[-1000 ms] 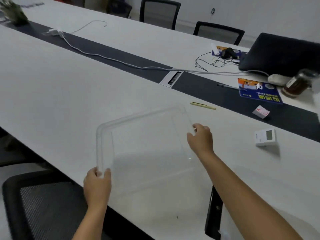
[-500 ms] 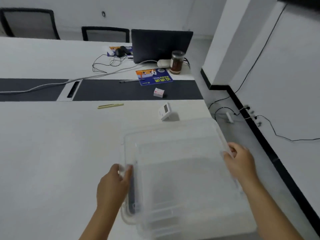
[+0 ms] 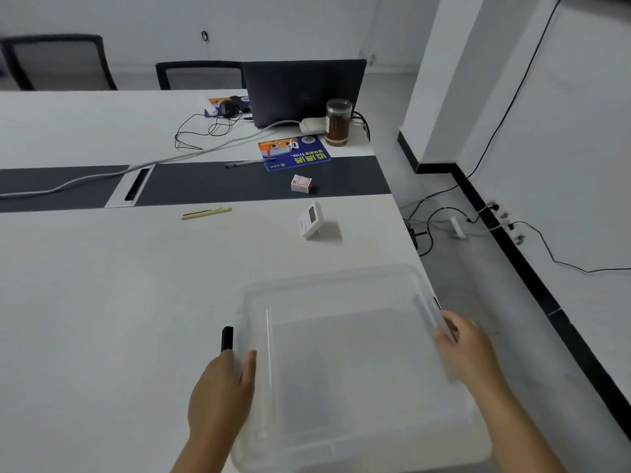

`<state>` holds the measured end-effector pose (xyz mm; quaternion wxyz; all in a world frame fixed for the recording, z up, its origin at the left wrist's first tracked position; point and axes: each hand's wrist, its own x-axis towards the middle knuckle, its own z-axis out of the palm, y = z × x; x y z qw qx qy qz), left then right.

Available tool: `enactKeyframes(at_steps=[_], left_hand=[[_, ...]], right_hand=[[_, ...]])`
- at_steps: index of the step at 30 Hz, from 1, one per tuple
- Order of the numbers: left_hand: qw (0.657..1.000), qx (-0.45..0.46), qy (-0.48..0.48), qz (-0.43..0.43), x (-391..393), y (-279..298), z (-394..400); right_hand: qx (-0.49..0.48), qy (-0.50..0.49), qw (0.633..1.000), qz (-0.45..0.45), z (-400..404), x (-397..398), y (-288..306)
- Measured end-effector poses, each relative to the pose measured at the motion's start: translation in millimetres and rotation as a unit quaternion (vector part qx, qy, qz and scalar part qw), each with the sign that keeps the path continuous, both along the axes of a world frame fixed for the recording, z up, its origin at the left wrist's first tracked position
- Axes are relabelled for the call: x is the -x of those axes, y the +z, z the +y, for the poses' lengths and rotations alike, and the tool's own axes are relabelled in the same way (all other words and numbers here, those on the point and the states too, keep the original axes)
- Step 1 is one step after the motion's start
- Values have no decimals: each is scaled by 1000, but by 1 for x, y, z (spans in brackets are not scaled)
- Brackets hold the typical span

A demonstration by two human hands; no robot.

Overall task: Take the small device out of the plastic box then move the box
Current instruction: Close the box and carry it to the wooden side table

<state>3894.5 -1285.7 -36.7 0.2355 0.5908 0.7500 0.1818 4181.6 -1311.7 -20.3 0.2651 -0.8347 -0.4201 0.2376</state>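
Note:
The clear plastic box (image 3: 341, 281) is empty and sits near the right end of the white table, its right side close to the table's edge. My left hand (image 3: 223, 390) grips the box's left rim beside a black latch (image 3: 227, 339). My right hand (image 3: 466, 351) holds the right rim. The small white device (image 3: 310, 220), with a little screen, stands propped on the table beyond the box, apart from it.
A small red-and-white carton (image 3: 301, 183) lies on the dark centre strip (image 3: 239, 186). A yellow pen (image 3: 206, 213) is left of the device. Farther back are a blue booklet (image 3: 295, 153), a jar (image 3: 338, 122), a laptop (image 3: 304, 90) and cables. Floor and wall cables lie right of the table.
The box has travelled from the left part of the table toward its right end, with both hands on its rims. The camera view has swung right and the box now looks lower, near the table.

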Motion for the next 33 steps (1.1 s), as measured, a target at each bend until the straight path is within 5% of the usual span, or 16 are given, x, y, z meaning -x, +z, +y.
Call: enactKeyframes(at_steps=[8,17,25,33], left_hand=[[991,32,35,-124,0,-7,10],[982,52,90,-159,4,12,49],[925,90,146,-338,8,9,3],[936,4,163,-313,-2,6,6]], right_hand=[[58,-38,982,175,-3,-8,3],[49,-30,995,-80,28,7,12],[17,-68,997,17,14,9,-4],[-2,-31,999,-42,11,10,-9]])
